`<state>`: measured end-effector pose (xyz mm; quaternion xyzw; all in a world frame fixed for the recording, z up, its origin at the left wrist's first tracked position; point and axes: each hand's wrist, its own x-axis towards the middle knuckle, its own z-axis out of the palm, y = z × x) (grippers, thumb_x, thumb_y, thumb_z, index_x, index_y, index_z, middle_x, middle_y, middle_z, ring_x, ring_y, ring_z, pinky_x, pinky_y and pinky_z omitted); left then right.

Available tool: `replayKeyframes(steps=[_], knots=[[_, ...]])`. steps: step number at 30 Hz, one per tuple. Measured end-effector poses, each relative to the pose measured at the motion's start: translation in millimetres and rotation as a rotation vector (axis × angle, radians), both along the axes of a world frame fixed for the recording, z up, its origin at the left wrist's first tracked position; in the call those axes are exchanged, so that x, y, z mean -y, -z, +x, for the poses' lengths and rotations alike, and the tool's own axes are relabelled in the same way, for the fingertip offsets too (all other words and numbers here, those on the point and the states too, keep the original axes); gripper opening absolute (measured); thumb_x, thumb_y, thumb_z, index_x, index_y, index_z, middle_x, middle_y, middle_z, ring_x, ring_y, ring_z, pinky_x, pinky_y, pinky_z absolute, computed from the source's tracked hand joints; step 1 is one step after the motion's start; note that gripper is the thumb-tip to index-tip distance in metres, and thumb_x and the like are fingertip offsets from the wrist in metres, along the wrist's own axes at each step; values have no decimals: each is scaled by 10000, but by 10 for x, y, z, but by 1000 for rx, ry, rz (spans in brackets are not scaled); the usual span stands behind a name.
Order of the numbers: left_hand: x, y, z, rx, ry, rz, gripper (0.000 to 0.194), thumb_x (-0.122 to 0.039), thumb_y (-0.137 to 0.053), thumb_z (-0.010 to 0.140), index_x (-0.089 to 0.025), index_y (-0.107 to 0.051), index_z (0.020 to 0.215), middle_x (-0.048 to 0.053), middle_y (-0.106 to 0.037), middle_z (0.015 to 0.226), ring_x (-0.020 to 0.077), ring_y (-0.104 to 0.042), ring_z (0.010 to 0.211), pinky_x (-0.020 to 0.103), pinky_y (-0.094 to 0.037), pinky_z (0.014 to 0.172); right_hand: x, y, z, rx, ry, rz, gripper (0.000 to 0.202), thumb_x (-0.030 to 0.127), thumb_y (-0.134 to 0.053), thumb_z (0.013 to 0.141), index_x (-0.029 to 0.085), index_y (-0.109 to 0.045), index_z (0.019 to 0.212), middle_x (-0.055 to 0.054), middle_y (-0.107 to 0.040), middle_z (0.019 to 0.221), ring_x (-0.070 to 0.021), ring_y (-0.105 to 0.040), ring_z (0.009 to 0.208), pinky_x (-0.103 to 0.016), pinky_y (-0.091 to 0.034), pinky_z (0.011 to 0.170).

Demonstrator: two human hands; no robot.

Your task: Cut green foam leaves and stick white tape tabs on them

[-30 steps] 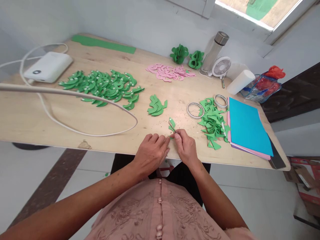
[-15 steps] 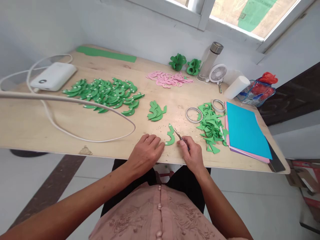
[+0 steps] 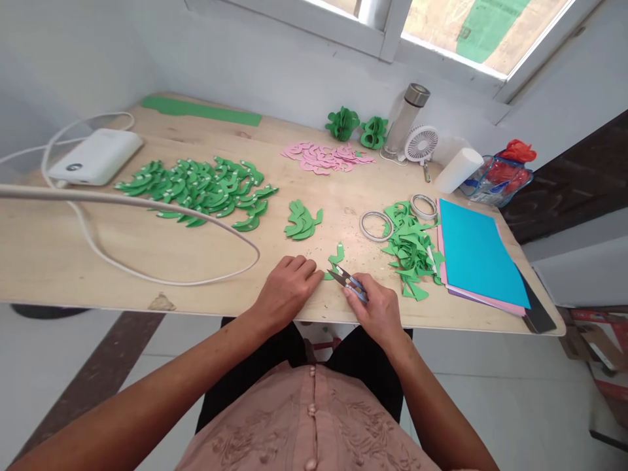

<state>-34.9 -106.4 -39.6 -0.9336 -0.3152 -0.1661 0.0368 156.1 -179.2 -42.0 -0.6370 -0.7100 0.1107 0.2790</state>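
r hand [image 3: 377,307] has its fingers wrapped round small snips [image 3: 360,292], dark metal blades w/ blue grips, spring type, the blades spread in a narrow v. l hand [image 3: 287,288] rests knuckles-up on the pale wood table [image 3: 49,261], fingers bent, tips at the lower end of a wavy green paper strip [image 3: 339,251]; can't tell from my end if they pinch it or just press. that strip lies flat-ish near the table's front edge, between the hands, w/ a white tab at its top end; blades cross over its lower part, can't tell if they touch. behind: a small stack of smooth curved green pcs [image 3: 303,224]; to the l, a big heap of glossy green crescents [image 3: 196,190] w/ white tabs; farther back, thin curly pink cutouts [image 3: 324,158]. to the r, jagged green scraps [image 3: 412,255] beside two ring-shaped tape rolls [image 3: 362,227], then a flat blue sheet [image 3: 481,255] topping a paper pile. vs half a sec ago: snips were nearly closed, pointing up-l, clear of the strip on its r; now they're opened, swung lower, over it. the heaps i see haven't changed.
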Motion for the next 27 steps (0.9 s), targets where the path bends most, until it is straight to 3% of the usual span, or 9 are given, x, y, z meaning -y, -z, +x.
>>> replayKeyframes(steps=[3,6,10,14,18,27], knots=[[-19,38,-60,70,-40,-42,183,-98,-470,854,-189,-629,854,81,-624,804,230,-549,762,361,-423,668,4,8,-9,13,0,0,241,388,-484,891,197,-590,993,-58,-719,867,-179,-668,715,-248,-460,634],[3,51,-113,250,-103,-197,181,-138,-458,866,-187,-631,893,69,-652,844,206,-583,800,341,-450,691,6,18,-20,25,-6,-3,238,387,-491,893,196,-588,997,-57,-721,878,-183,-675,744,-248,-464,656],[42,-53,-132,515,-155,-449,168,-178,-463,861,-181,-629,882,43,-675,851,172,-624,823,313,-491,736,13,14,-41,62,-30,0,246,385,-506,889,191,-584,1018,-66,-723,898,-190,-680,787,-252,-467,675],[86,-181,-101,621,-169,-569,147,-207,-488,851,-189,-633,854,19,-684,816,154,-638,767,290,-508,697,29,-22,-72,106,-51,20,242,373,-512,893,188,-592,1027,-72,-725,902,-185,-681,797,-251,-465,680],[141,-222,-67,626,-178,-544,132,-182,-492,841,-189,-623,856,25,-669,828,166,-627,798,315,-506,727,40,-52,-99,149,-65,42,262,384,-496,904,184,-594,1042,-81,-725,892,-186,-680,785,-258,-463,674],[147,-241,-38,441,-119,-302,132,-159,-493,847,-178,-618,887,69,-617,868,216,-537,859,371,-459,763,49,-78,-144,226,-119,44,280,388,-468,919,173,-579,1060,-75,-718,858,-192,-675,766,-266,-433,620]])
